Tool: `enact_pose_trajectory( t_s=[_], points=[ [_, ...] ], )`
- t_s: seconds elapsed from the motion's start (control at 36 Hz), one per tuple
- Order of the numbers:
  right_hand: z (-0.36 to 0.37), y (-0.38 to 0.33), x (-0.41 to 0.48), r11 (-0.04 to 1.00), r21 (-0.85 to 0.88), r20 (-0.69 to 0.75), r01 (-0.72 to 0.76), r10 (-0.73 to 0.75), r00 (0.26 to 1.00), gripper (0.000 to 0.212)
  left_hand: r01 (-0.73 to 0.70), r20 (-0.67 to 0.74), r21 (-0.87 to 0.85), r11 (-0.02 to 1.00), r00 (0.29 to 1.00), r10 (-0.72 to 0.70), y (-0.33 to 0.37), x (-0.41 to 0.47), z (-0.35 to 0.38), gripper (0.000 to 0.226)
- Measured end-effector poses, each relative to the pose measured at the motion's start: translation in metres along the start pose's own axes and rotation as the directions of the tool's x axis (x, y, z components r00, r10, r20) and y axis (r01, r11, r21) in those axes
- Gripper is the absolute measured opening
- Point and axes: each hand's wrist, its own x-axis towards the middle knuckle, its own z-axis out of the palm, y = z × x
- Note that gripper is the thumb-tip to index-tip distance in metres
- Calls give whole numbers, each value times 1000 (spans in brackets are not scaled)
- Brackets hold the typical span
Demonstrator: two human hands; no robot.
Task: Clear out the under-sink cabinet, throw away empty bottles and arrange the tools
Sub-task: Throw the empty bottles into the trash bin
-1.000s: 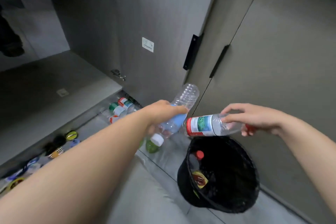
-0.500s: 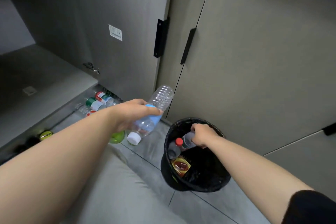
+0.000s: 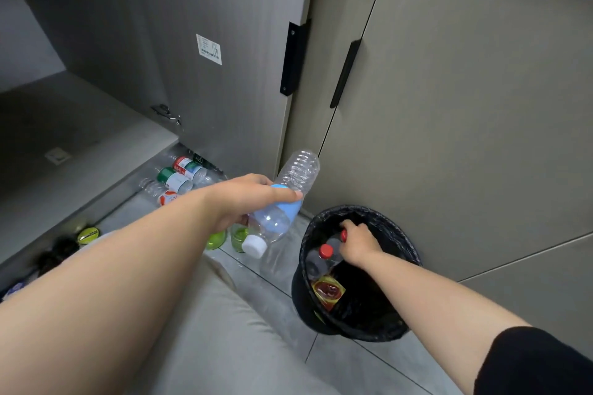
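Head view: left hand point(image 3: 247, 199) grips clear bottle point(image 3: 276, 221), right hand point(image 3: 357, 248) grips red-capped bottle point(image 3: 344, 235) inside bin point(image 3: 369, 329).

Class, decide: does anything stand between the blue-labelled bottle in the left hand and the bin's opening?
Between the blue-labelled bottle and bin, only the right hand, gripping a red-capped bottle in its mouth.

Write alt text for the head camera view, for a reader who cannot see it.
A person's right hand reaches into a black-lined bin, fingers curled round a red-capped bottle, while the left hand holds a clear blue-labelled bottle tilted cap-down, left of the bin. More bottles lie on the floor by an open cabinet door.
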Motion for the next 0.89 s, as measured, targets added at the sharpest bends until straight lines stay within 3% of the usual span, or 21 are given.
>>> enact_pose_trajectory(
  t_s=[0.08,0.17,0.19,0.25,0.31,0.36,0.44,0.58,0.78,0.89],
  points=[
    [-9,-4,-8,999,34,-120,-34,38,992,47,0,35,-40,999,999,1,2,0,2,58],
    [-25,-20,-27,954,272,-281,124,-45,959,17,21,90,-80,997,996,-13,3,0,1,55],
    [-32,-27,-35,888,422,-261,182,-73,963,10,28,93,-93,995,996,-19,4,1,0,54],
    [-45,-41,-58,645,750,-32,147,-187,982,23,28,84,-122,992,996,-18,3,0,0,52],
    [-56,-51,-79,409,912,176,7,-408,896,43,9,84,-138,990,996,2,4,0,1,48],
    [-60,-60,-95,335,942,204,-12,-545,813,51,-9,93,-146,989,995,23,5,-1,2,46],
    [-60,-75,-111,302,952,155,39,-589,793,53,-37,105,-116,993,993,50,6,-5,2,46],
    [-71,-76,-114,362,930,141,69,-523,841,53,-42,82,-48,998,996,46,5,-9,4,56],
    [-131,-16,-92,703,702,251,113,-393,885,36,-30,-77,-17,999,997,29,-1,-1,5,46],
    [-171,20,-82,900,427,414,93,-286,864,38,-7,-85,38,999,996,10,-4,2,6,36]
  ],
)
